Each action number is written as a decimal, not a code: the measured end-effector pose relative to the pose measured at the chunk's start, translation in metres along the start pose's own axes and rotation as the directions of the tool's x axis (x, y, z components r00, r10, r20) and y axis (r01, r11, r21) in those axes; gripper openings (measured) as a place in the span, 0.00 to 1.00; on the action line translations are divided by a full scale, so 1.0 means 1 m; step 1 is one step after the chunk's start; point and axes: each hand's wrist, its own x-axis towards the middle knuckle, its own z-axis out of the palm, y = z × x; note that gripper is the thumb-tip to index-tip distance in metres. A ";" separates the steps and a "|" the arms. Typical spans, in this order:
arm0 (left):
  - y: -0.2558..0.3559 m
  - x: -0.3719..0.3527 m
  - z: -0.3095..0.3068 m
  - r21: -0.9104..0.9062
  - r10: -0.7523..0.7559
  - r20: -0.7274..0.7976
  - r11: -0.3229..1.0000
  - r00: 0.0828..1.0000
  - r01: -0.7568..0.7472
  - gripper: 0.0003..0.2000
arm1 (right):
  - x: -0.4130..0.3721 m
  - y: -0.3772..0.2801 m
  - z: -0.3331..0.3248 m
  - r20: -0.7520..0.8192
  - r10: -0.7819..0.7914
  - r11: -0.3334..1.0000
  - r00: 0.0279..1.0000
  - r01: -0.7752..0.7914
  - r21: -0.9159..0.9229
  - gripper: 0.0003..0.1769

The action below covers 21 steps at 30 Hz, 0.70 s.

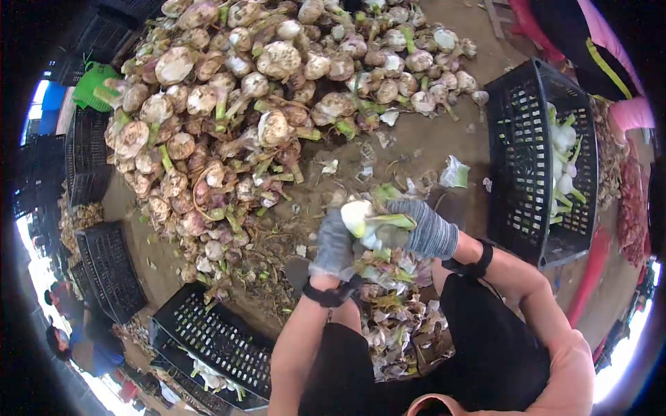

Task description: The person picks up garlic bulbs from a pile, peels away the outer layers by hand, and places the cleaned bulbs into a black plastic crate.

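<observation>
A white, cleaned garlic bulb (356,216) with a green stem is held between my two gloved hands, above a heap of peeled skins. My left hand (334,244), in a grey glove, is closed against the bulb's left side. My right hand (424,227), also in a grey glove, has its fingers closed round the stem and loose leaves on the right. Pale and green scraps hang just below the bulb. Beyond my hands lies a large pile of uncleaned garlic (229,104) with brown, dirty skins.
A black crate (517,152) holding white garlic stands at the right. Another black crate (215,340) is tilted at the lower left, with garlic below it. Skins (399,326) lie between my legs. Other people are at the left edge and upper right.
</observation>
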 end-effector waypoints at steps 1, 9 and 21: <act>0.000 -0.005 0.010 0.036 0.002 -0.152 0.999 0.988 0.004 0.24 | -0.002 -0.006 0.001 0.023 0.023 1.000 0.999 -0.023 0.010 0.18; 0.009 -0.041 0.037 0.796 0.763 0.268 0.168 0.588 -0.581 0.17 | 0.004 -0.017 0.000 -0.211 0.126 0.973 0.969 -0.080 0.215 0.18; 0.013 -0.023 0.016 0.476 0.514 0.198 0.694 0.835 -0.540 0.15 | 0.010 -0.012 -0.017 0.028 0.406 0.502 0.914 -0.248 0.828 0.17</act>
